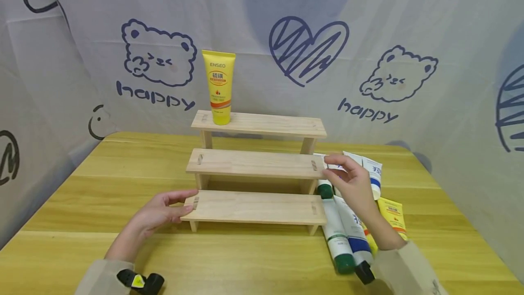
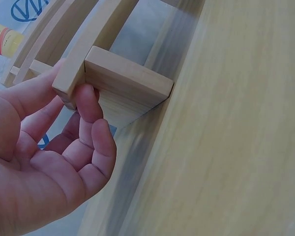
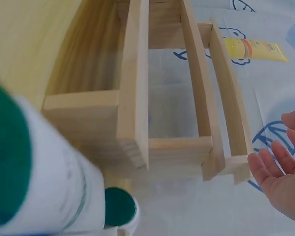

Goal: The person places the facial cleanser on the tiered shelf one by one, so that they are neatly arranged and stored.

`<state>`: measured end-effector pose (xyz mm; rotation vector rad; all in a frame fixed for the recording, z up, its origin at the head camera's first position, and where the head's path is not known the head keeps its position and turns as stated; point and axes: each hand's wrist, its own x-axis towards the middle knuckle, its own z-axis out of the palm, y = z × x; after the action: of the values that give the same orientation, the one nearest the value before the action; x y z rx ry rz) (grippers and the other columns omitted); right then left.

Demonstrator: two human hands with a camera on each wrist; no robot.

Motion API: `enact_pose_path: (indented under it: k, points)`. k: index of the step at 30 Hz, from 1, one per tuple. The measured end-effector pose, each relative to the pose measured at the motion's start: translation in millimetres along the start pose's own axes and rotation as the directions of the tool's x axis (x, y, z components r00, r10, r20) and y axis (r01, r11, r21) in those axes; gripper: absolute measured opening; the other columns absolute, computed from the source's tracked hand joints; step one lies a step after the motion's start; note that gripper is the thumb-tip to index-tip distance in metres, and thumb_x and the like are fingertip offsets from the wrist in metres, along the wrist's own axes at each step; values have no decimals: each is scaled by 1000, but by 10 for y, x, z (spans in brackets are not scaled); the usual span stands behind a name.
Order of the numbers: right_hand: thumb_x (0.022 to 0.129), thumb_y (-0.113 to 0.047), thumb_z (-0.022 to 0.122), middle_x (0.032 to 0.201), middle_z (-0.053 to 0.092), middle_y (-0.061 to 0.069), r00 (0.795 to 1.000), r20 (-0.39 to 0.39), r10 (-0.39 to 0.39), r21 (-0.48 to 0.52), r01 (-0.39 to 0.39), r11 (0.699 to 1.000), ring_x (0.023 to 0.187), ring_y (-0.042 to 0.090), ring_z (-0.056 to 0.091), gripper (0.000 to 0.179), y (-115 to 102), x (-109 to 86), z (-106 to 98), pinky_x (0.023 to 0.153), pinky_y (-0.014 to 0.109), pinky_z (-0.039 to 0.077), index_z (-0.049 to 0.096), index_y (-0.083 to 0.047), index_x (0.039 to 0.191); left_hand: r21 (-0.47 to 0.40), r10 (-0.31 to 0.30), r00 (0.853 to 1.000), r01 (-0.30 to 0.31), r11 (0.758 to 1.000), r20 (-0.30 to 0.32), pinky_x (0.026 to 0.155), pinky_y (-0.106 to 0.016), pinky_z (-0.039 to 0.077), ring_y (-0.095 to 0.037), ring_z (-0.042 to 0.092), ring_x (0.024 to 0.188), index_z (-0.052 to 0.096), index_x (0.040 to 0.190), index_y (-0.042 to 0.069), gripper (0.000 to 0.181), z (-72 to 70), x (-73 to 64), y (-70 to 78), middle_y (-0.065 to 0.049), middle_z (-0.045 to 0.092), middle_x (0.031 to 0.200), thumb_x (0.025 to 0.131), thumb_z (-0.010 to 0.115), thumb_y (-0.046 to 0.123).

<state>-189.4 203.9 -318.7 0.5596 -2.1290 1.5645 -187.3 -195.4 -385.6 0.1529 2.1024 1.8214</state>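
Note:
A three-step wooden display rack point(image 1: 254, 164) stands on the table. My left hand point(image 1: 157, 211) pinches the left end of its lowest board point(image 1: 254, 207); the left wrist view shows thumb and finger on opposite faces of the board end point(image 2: 69, 78). At the right end of the middle board is my right hand point(image 1: 354, 185), fingers loosely bent. In the right wrist view its fingertips point(image 3: 255, 164) lie right at the rack's edge, not wrapped round a board. A yellow tube point(image 1: 220, 90) stands upright on its cap at the left of the top board point(image 1: 266, 124).
Beside the rack on the right lie several tubes: a white one with a green cap point(image 1: 337, 236), a white-and-blue one with a black cap point(image 1: 354, 229), another white-and-blue tube point(image 1: 373, 174) and a yellow tube point(image 1: 393, 215). A patterned cloth point(image 1: 245, 22) hangs behind the wooden table point(image 1: 123, 172).

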Motion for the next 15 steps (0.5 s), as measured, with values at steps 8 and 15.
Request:
enact_pose_path:
  k: [8, 15]
  points:
    - [78, 13, 59, 97, 59, 1, 1000, -18, 2, -25, -3, 1000, 88, 8, 56, 21, 78, -173, -202, 75, 18, 46, 62, -1, 94, 6, 1, 1000, -1, 1000, -5, 62, -26, 45, -15, 49, 74, 47, 127, -1, 52, 1, -6, 0, -23, 36, 130, 82, 66, 17]
    - [81, 11, 58, 97, 58, 1, 999, -20, 38, -83, -40, 996, 90, 7, 55, 20, 161, -321, -398, 76, 16, 45, 61, 0, 97, 8, -6, 1000, 6, 1000, -8, 63, -26, 45, -16, 50, 78, 47, 127, -1, 52, 8, -4, 12, -24, 35, 130, 82, 65, 18]
